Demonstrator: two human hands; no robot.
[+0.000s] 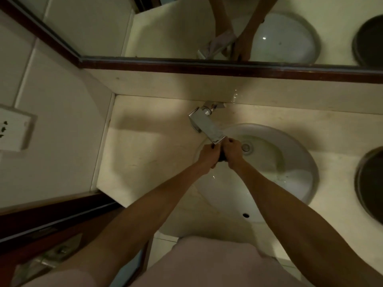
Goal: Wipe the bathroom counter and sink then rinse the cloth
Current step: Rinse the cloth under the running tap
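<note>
Both my hands meet over the white oval sink (294,154), right under the tip of the chrome faucet (207,126). My left hand (208,156) and my right hand (232,151) each grip a small dark cloth (221,158), bunched tight between them so only a sliver of it shows. The drain (246,147) lies just right of my right hand. The cream counter (149,146) spreads out left of the basin. A little water glints in the bowl near my left wrist.
A mirror with a dark wooden frame (207,68) runs along the back wall and reflects my hands. A dark round object (371,183) sits at the counter's right edge. Water drops spot the backsplash (234,96). A wall switch plate (14,129) is at far left.
</note>
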